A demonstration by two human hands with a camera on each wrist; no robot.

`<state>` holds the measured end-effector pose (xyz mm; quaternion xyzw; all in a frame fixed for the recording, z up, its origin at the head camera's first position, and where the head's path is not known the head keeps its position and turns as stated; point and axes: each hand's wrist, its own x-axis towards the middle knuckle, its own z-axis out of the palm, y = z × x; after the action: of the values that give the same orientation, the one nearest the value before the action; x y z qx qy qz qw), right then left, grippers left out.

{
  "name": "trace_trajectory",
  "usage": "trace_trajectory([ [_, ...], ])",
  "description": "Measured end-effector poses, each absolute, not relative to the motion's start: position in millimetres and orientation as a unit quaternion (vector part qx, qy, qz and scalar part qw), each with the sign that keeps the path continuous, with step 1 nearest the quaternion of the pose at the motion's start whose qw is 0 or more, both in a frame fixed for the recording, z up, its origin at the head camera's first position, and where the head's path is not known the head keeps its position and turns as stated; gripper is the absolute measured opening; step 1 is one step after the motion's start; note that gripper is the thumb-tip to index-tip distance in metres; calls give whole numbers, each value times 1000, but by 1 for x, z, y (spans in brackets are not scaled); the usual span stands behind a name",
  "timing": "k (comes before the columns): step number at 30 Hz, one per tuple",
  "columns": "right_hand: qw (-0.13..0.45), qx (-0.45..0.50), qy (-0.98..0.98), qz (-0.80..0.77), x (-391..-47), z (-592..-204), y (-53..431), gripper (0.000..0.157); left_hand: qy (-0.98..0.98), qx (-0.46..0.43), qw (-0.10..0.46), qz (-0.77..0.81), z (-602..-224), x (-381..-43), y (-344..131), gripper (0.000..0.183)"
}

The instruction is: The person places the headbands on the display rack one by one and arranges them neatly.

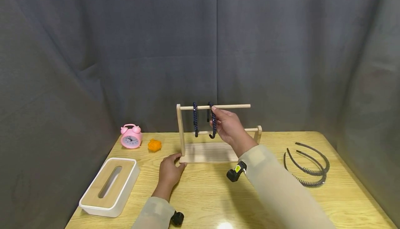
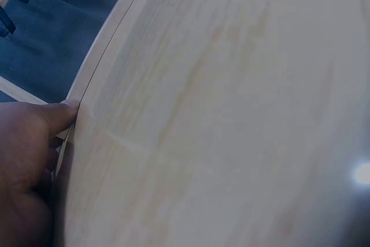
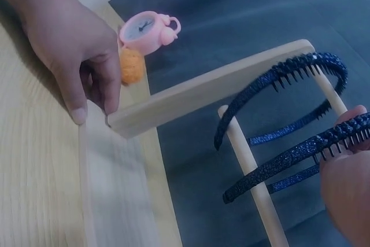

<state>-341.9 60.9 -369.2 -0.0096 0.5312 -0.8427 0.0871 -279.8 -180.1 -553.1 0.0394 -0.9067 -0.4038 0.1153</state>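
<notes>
A wooden rack [image 1: 209, 153] with an upper rod [image 1: 232, 106] and a lower rod stands on the table. Two dark, glittery toothed headbands hang over the upper rod. My right hand [image 1: 231, 128] pinches the right headband [image 1: 214, 124] by its side, near the rod. The left headband [image 1: 195, 119] hangs apart from it, nearer the upright [image 3: 196, 93], untouched. At the rack's front left corner, my left hand [image 1: 170, 170] grips the base, thumb on its front edge and fingers by the upright. The left wrist view shows that thumb against the base's edge; some fingers are hidden.
Two more dark headbands [image 1: 312, 171] lie overlapping on the table at the right. To the left are a pink alarm clock [image 1: 131, 137], an orange fluffy ball [image 1: 154, 145] and a white tissue box [image 1: 126, 190] with a wooden lid. Grey curtains [image 1: 156, 55] surround the table.
</notes>
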Motion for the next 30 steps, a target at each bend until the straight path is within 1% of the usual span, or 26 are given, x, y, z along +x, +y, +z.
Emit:
trace_trajectory([
  [2, 89, -12, 535, -840, -342, -370, 58, 51, -907, 40, 115, -403, -553, -280, -180, 44],
  [4, 90, -11, 539, -838, -343, -370, 56, 52, -907, 39, 114, -403, -553, -279, -180, 44],
  [11, 91, -9, 543, -834, -344, -373, 54, 49, -906, 37, 111, -406, -552, -278, -177, 44],
  [16, 87, -6, 551, -830, -342, -375, 56, 38, -907, 34, 111, -404, -551, -279, -177, 44],
  [18, 86, -11, 553, -829, -341, -375, 56, 31, -908, 33, 112, -403, -551, -279, -177, 44],
  [23, 83, -21, 563, -822, -341, -378, 57, 31, -909, 29, 115, -399, -550, -280, -180, 43],
  [25, 81, -22, 564, -822, -341, -379, 56, 34, -910, 27, 117, -397, -550, -280, -180, 43],
  [30, 80, -25, 564, -821, -340, -382, 54, 19, -911, 25, 117, -395, -551, -277, -181, 43],
])
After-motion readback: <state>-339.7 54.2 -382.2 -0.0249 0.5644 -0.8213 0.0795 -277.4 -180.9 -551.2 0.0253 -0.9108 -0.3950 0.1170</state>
